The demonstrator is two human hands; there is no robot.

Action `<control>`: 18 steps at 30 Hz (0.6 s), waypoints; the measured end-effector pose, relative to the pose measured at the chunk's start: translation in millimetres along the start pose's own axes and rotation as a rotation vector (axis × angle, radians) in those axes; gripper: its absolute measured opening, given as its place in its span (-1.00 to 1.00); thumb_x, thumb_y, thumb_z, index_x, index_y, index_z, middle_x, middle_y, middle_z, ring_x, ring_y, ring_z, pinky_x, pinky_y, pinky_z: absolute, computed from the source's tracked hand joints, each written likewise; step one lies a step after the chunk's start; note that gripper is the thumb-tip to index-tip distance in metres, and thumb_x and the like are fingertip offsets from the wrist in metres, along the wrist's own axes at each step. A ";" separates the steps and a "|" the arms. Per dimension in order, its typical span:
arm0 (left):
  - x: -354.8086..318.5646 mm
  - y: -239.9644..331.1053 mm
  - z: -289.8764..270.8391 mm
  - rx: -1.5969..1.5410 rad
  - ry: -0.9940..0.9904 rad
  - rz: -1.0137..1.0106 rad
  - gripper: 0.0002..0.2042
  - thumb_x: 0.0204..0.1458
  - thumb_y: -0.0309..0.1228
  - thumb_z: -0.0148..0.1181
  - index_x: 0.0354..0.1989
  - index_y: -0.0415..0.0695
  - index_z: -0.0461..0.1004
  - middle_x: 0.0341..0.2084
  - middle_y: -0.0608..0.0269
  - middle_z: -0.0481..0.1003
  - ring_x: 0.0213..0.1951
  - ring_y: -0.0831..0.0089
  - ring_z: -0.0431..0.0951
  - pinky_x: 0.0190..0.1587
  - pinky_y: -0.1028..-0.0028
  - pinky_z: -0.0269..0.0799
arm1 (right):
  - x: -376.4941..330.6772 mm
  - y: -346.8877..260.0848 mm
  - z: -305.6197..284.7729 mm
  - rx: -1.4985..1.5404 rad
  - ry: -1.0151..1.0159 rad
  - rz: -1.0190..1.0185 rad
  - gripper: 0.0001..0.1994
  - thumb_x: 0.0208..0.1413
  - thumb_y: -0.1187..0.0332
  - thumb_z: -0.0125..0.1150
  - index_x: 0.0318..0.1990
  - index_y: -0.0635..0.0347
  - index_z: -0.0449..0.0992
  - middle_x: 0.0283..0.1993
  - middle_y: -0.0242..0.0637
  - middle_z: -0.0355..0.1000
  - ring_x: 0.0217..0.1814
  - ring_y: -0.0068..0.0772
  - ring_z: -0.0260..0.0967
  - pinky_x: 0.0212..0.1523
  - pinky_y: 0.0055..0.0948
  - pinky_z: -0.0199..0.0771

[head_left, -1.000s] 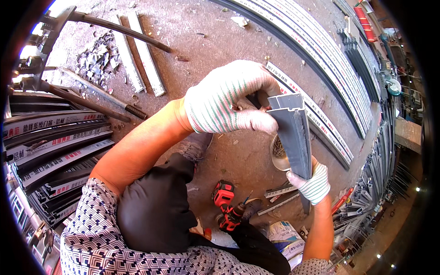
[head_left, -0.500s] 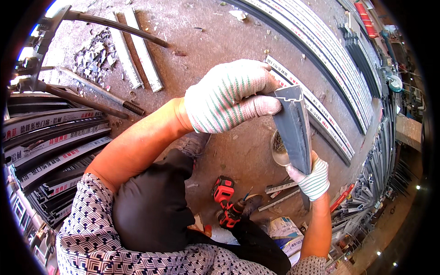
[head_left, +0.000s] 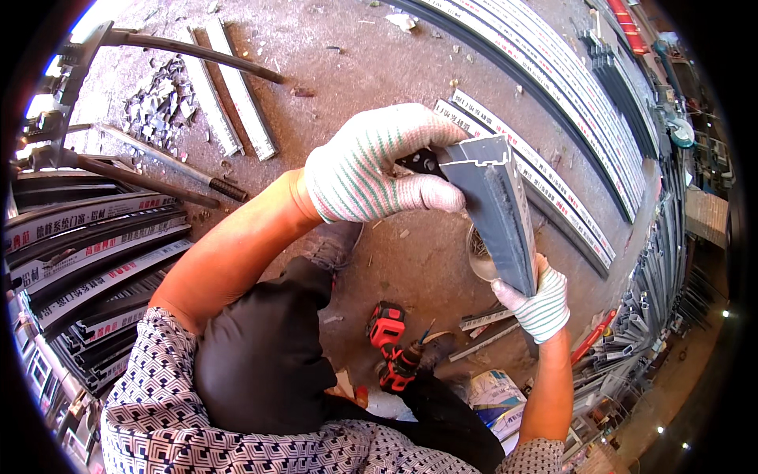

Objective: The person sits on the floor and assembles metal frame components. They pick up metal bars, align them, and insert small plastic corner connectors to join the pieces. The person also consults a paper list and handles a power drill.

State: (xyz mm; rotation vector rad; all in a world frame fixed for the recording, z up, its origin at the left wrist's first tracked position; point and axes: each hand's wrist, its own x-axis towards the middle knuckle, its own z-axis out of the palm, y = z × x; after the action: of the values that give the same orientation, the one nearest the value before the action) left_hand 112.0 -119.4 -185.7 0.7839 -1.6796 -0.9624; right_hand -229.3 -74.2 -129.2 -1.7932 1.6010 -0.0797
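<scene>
A grey metal profile (head_left: 496, 217) slants through the air in front of me, its hollow cut end uppermost. My right hand (head_left: 541, 304), in a white glove with green stripes, grips its lower end. My left hand (head_left: 383, 166), gloved alike, is curled beside the upper end, fingertips against the profile's edge. Between its thumb and fingers shows a small black piece with round bright spots (head_left: 421, 163), partly hidden by the glove. A bowl of small metal parts (head_left: 478, 257) sits behind the profile, partly covered by it.
A red and black cordless drill (head_left: 387, 325) is below, near my legs. Long labelled profiles (head_left: 545, 79) lie on the floor at far right, and stacked ones (head_left: 95, 245) at left. Metal offcuts (head_left: 162, 103) are heaped at far left. A metal stand (head_left: 63, 110) rises at the left edge.
My left hand has shifted slightly left, away from the profile's end, and the small black piece now shows in its grip. The profile's upper end has tilted left. My right hand keeps its hold.
</scene>
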 end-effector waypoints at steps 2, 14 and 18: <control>-4.7 2.6 -3.0 -0.105 0.021 -0.095 -0.58 0.11 -0.21 0.43 0.01 -0.25 0.52 -0.25 0.27 0.56 -0.23 0.54 0.54 -0.13 0.50 0.50 | -2.9 1.1 -1.3 -0.020 0.032 0.014 -0.45 -0.15 0.11 0.61 -0.04 0.23 0.59 -0.31 -0.14 0.65 -0.25 -0.32 0.65 -0.14 -0.36 0.59; -8.7 6.5 -7.5 -0.393 0.219 -0.217 -0.75 0.40 -0.45 -0.05 0.12 -0.29 0.44 -0.40 0.25 0.50 -0.33 0.58 0.48 -0.20 0.52 0.48 | -15.7 -1.7 3.5 -0.201 0.184 -0.138 -0.49 -0.09 0.20 0.60 -0.02 0.20 0.54 -0.31 -0.11 0.64 -0.27 -0.17 0.66 -0.20 -0.30 0.63; -8.8 4.1 -10.2 -0.360 0.193 -0.179 -0.73 0.40 -0.47 -0.09 0.17 -0.27 0.43 -0.36 0.24 0.51 -0.33 0.60 0.49 -0.24 0.54 0.49 | -13.6 4.1 17.0 -0.259 0.266 -0.230 -0.48 -0.10 0.24 0.62 0.00 0.20 0.52 -0.30 -0.12 0.64 -0.28 -0.19 0.66 -0.21 -0.30 0.65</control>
State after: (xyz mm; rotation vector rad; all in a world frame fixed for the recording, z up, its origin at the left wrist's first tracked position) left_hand 124.1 -112.3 -184.2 0.7638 -1.2396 -1.2308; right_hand -227.4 -54.2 -138.5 -2.2430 1.6376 -0.2356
